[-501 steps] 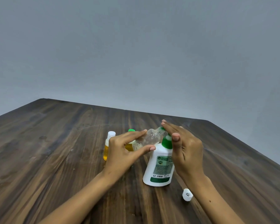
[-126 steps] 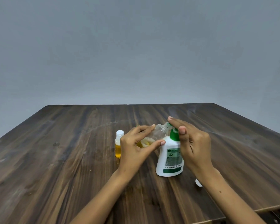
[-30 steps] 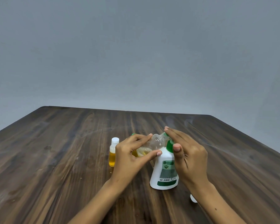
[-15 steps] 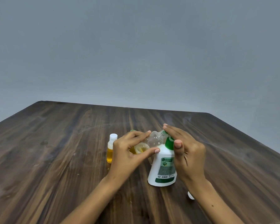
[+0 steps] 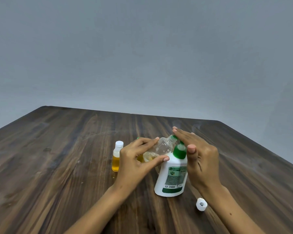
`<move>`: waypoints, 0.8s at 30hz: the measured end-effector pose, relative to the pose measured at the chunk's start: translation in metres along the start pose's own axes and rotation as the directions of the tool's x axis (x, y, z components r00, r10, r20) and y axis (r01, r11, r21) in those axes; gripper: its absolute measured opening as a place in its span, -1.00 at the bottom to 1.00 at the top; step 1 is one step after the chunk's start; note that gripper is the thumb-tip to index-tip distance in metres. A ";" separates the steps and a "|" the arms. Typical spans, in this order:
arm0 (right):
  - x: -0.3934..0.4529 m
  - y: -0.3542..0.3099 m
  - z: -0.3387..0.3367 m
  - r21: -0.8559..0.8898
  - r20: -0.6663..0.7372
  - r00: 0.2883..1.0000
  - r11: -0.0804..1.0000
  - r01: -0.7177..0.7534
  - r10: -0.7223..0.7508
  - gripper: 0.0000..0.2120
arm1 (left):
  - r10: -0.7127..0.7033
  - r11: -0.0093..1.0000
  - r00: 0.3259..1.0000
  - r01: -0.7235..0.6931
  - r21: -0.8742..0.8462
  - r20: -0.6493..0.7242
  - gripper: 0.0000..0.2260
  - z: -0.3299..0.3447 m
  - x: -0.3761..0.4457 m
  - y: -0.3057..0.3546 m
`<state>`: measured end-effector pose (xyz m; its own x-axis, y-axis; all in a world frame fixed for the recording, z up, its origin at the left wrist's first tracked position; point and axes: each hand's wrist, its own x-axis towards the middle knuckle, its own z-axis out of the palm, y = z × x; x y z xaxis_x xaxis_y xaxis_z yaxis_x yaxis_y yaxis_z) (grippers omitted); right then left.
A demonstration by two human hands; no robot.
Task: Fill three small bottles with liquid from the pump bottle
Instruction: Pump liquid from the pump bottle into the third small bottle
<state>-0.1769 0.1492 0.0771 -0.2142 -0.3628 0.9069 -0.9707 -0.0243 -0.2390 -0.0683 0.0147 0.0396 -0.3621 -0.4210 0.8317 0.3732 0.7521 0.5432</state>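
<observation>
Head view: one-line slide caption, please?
Left hand tilts a clear small bottle to the white, green-collared pump bottle while right hand presses the pump.

A dark brown wood-grain worktop with rounded far corners fills the lower half, set against a plain, evenly lit blue-grey wall that fills the upper half.

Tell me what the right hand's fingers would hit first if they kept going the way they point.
Probably nothing: the right hand already presses the pump bottle; beyond its fingertips only bare table shows.
</observation>
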 end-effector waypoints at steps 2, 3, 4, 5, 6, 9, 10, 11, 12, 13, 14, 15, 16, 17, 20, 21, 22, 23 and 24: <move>-0.005 0.002 0.002 -0.018 -0.009 1.000 1.000 -0.002 0.002 -0.26 | 0.004 1.000 1.000 -0.004 0.003 0.007 -0.53 0.000 0.000 -0.001; -0.007 0.002 0.004 -0.030 -0.007 1.000 1.000 -0.006 0.006 -0.26 | 0.008 1.000 1.000 -0.008 0.006 0.010 -0.53 -0.001 0.001 -0.002; -0.008 0.002 0.006 -0.037 -0.003 1.000 0.999 -0.010 0.010 -0.26 | 0.009 1.000 1.000 -0.009 0.008 0.012 -0.53 -0.001 0.001 -0.003; -0.008 0.002 0.006 -0.033 0.003 1.000 0.999 -0.010 0.010 -0.26 | 0.007 1.000 1.000 -0.007 0.009 0.010 -0.53 -0.002 0.001 -0.003; -0.006 0.002 0.006 -0.021 0.006 1.000 1.000 -0.010 0.011 -0.25 | 0.004 1.000 1.000 -0.004 0.007 0.006 -0.53 -0.002 0.000 -0.003; 0.001 0.000 0.001 0.032 0.008 1.000 0.999 -0.008 0.008 -0.24 | -0.002 1.000 1.000 0.002 0.000 -0.001 -0.53 0.000 0.001 -0.001; 0.001 0.001 0.000 0.035 0.009 1.000 0.999 -0.001 0.000 -0.23 | -0.003 1.000 1.000 0.003 -0.002 -0.002 -0.54 0.001 0.001 -0.001; 0.000 0.002 0.000 0.030 0.010 1.000 1.000 0.004 -0.005 -0.23 | -0.003 1.000 1.000 0.003 -0.005 -0.001 -0.54 0.001 0.001 -0.001; -0.002 0.003 0.001 0.024 0.012 1.000 1.000 0.004 -0.005 -0.24 | -0.005 1.000 1.000 0.005 -0.005 -0.001 -0.54 0.001 0.001 -0.003; -0.005 0.004 0.002 0.020 0.013 1.000 1.000 -0.001 0.001 -0.24 | -0.007 1.000 1.000 0.007 -0.002 0.003 -0.54 0.001 0.001 -0.004; -0.007 0.004 0.003 0.018 0.015 1.000 1.000 -0.009 0.009 -0.24 | -0.009 1.000 1.000 0.009 0.001 0.007 -0.54 0.000 0.001 -0.005; -0.008 0.005 0.003 0.022 0.021 1.000 1.000 -0.013 0.012 -0.23 | -0.008 1.000 1.000 0.008 0.003 0.006 -0.54 0.000 0.001 -0.005; -0.007 0.005 0.002 0.031 0.030 1.000 0.999 -0.011 0.010 -0.22 | -0.006 1.000 1.000 0.006 0.003 0.004 -0.54 0.000 0.001 -0.005; -0.005 0.005 0.000 0.040 0.039 0.999 0.999 -0.004 0.002 -0.20 | -0.004 1.000 1.000 0.004 0.001 0.003 -0.54 0.000 0.001 -0.005; 0.002 0.004 -0.003 0.017 0.052 0.998 0.999 0.032 -0.033 -0.16 | -0.003 1.000 1.000 0.003 -0.015 -0.002 -0.54 0.002 0.001 -0.002; 0.001 0.004 -0.002 0.002 0.043 0.998 0.999 0.037 -0.038 -0.17 | -0.001 1.000 1.000 0.001 -0.015 -0.001 -0.54 0.001 0.001 -0.002; -0.002 0.004 0.000 -0.011 0.028 0.999 0.999 0.035 -0.034 -0.19 | 0.000 1.000 1.000 0.000 -0.012 0.003 -0.54 0.001 0.002 -0.003; -0.006 0.004 0.002 -0.018 0.013 1.000 0.999 0.026 -0.026 -0.21 | 0.000 1.000 1.000 0.000 -0.006 0.007 -0.54 0.001 0.002 -0.004; -0.009 0.005 0.005 -0.023 0.001 1.000 1.000 0.017 -0.017 -0.23 | -0.001 1.000 1.000 0.001 0.001 0.009 -0.54 0.000 0.002 -0.005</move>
<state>-0.1790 0.1480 0.0660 -0.1973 -0.3634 0.9105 -0.9765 -0.0092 -0.2153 -0.0709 0.0106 0.0386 -0.3704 -0.4173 0.8299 0.3721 0.7520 0.5442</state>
